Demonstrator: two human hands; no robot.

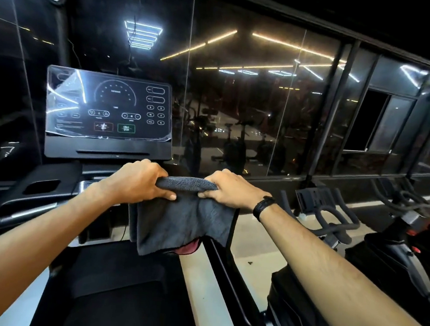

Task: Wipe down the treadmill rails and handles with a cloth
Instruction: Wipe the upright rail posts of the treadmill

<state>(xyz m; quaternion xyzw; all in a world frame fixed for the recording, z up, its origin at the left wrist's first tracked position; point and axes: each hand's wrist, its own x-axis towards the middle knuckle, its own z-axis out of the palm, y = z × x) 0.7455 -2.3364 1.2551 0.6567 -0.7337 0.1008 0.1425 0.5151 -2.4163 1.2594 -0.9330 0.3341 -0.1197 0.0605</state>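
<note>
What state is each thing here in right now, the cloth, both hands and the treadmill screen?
Grey cloth: draped over the treadmill's right rail, gripped at its top edge.
Left hand: grips the cloth.
Right hand: grips the cloth.
Treadmill screen: shows dial and buttons, under plastic film.

1. A big dark glass wall (241, 99) stands at the back. It is shiny like a mirror.
2. Long lines of light (293, 47) show in the glass, some yellow and some white.
3. An exercise bike (334, 216) with curved black handlebars stands on the right.
4. Another bike (412, 234) is at the far right edge. It has red parts on it.
5. The floor (247, 247) beside the bikes is pale and smooth.
6. A small dark speck (250, 263) lies on that floor.
7. A window frame (385, 124) with a dark opening sits in the wall on the right.
</note>
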